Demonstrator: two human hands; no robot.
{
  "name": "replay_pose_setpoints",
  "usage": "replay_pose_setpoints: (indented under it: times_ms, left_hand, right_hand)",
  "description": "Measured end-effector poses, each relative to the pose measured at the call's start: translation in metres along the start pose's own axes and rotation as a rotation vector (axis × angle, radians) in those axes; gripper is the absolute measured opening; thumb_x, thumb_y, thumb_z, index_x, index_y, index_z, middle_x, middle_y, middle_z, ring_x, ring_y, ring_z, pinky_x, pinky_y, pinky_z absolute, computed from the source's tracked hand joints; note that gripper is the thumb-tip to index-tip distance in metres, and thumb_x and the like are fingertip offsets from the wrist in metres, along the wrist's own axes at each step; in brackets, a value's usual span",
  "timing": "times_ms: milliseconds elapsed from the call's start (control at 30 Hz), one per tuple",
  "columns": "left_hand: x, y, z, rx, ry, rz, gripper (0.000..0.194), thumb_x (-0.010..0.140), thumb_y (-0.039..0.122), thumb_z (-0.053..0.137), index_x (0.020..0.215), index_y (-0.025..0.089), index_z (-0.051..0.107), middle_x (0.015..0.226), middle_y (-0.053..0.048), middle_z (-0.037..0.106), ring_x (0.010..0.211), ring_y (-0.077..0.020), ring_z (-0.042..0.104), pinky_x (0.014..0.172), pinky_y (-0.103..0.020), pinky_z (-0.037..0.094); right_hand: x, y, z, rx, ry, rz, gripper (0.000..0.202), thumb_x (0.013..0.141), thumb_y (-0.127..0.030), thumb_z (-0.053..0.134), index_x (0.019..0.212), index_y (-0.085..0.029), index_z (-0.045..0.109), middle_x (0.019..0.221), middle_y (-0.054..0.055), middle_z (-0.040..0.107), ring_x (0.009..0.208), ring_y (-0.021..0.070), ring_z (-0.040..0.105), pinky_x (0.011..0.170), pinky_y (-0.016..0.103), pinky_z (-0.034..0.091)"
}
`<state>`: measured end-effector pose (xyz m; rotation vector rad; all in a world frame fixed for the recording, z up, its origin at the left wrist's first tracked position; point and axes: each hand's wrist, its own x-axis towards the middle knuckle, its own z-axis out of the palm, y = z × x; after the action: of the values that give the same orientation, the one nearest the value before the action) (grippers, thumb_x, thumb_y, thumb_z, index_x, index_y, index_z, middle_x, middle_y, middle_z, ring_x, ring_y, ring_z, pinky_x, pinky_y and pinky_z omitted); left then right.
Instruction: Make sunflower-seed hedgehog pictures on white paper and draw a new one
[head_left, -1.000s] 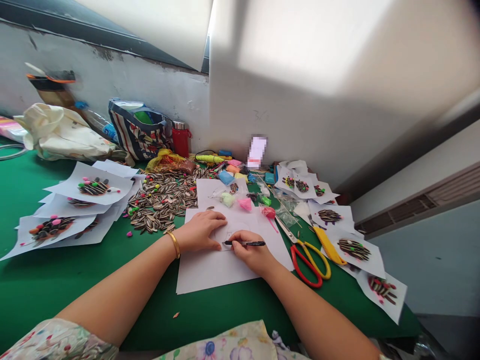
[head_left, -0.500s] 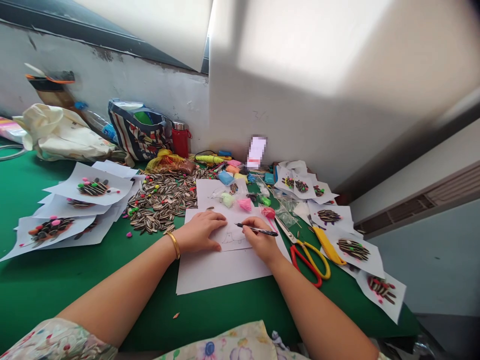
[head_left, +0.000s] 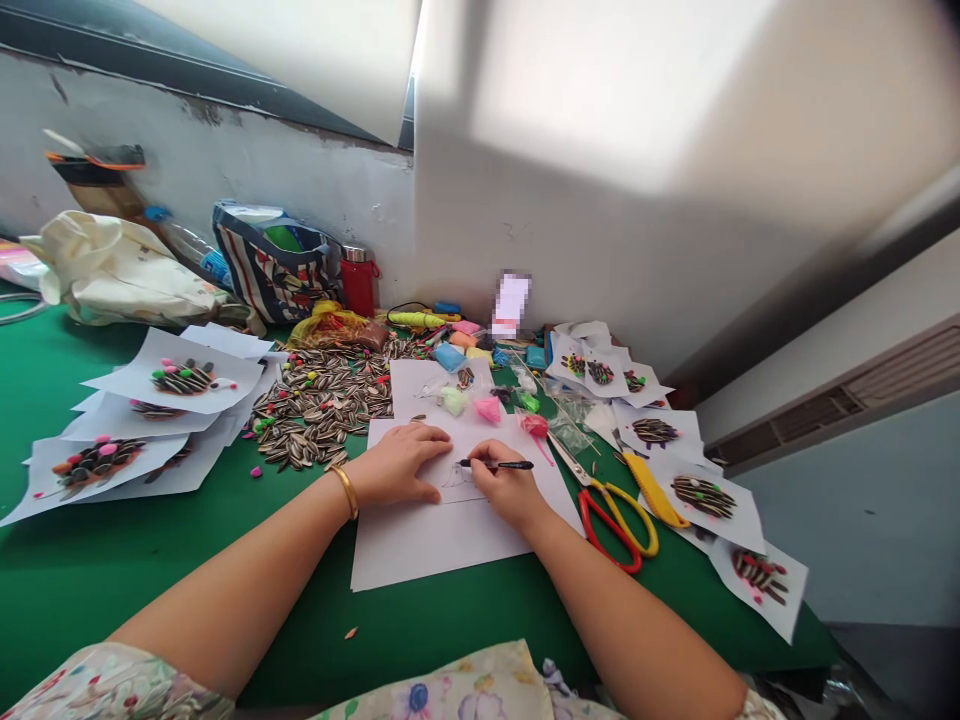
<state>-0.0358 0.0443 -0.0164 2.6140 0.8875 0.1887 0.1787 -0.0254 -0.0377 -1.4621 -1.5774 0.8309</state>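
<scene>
My right hand (head_left: 508, 490) grips a black pen (head_left: 504, 464), its tip at a small line drawing on a white sheet (head_left: 390, 440). Part of that drawing is hidden behind the hand. Flat on the sheet's left side rests my left hand (head_left: 397, 465), fingers apart, with a gold bangle at the wrist. More white paper (head_left: 442, 540) lies underneath. Just beyond the hands are lumps of green clay (head_left: 452, 401), pink clay (head_left: 487, 410) and red clay (head_left: 533, 426) in clear wrapping. Scissors (head_left: 616, 515) with red and yellow handles lie right of my right hand.
A heap of striped sunflower seeds (head_left: 322, 400) spreads at the left. Seed-decorated sheets lie in a left pile (head_left: 217, 397) and along the right edge (head_left: 750, 510). A yellow cutter (head_left: 651, 488), red flask (head_left: 360, 280), striped bag (head_left: 274, 265) and propped phone (head_left: 511, 305) are around.
My right hand has moved a little left with the pen, bringing the tip down from above onto the drawing. My left hand stays in place on the sheet.
</scene>
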Motion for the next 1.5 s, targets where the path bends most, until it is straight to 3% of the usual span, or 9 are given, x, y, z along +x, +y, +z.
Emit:
replay_pose_setpoints:
  times_ms: [1500]
  left_hand:
    - [0.0021,-0.0044,0.0009,0.019,0.003,-0.002,0.073,0.069,0.048,0.079,0.135,0.027,0.057,0.142,-0.009,0.053,0.136,-0.0348,0.041,0.114,-0.049,0.032]
  right_hand:
    - [0.0001,0.0007,-0.0006,-0.034,0.095,-0.019,0.013,0.082,-0.025,0.053,0.085,-0.023,0.066,0.079,0.000,0.067,0.074,0.0166,0.061,0.066,0.026,0.046]
